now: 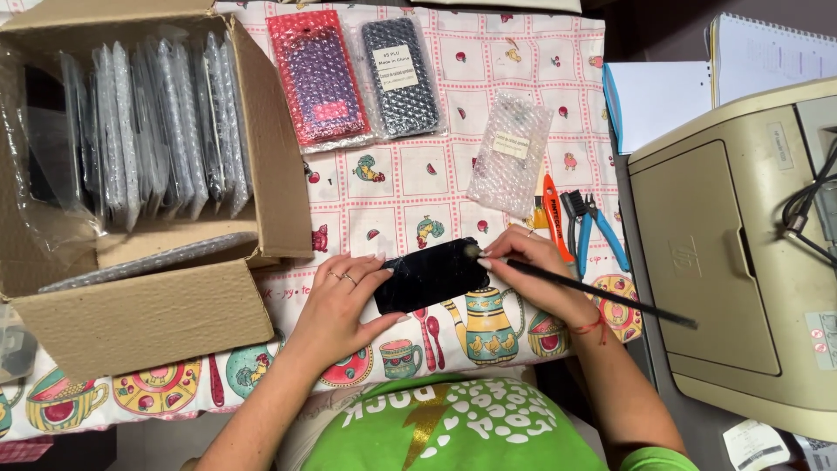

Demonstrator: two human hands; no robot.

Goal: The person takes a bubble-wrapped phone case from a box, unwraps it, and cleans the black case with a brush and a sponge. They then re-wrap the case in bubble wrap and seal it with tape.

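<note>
Leftmost, an open cardboard box (148, 323) sits on the table (410, 192), which is covered by a cloth printed with teapots, cups and small fruit. Inside the box a row of flat items in clear bubble wrap (157, 122) stands on edge, packed close together, and loose clear plastic bulges over the box's left wall.

Just right of the box, the left hand (340, 301) rests on the cloth with fingers spread, thumb and fingertips gripping the left end of a flat black phone-shaped panel (429, 275). There are rings on two of its fingers. The panel lies near the front edge of the table, tilted slightly, between the two hands and touching both.

Beyond it, toward the far edge, lie three bubble-wrapped packets: a red one (318, 78), a dark one (401, 77) just beside it, and a clear one (510, 153) further right.

The right hand (532, 266) is closed around a thin black brush (602, 296), pinched near its head, with the bristles meeting the panel's upper right corner; the handle slants away to the right over the table's edge. A red thread circles that wrist. Behind the hand lie an orange-handled tool (551, 214) and blue-handled pliers (602, 231).

Rightmost stands a beige printer (715, 262), with white papers (663, 96) beyond it.
</note>
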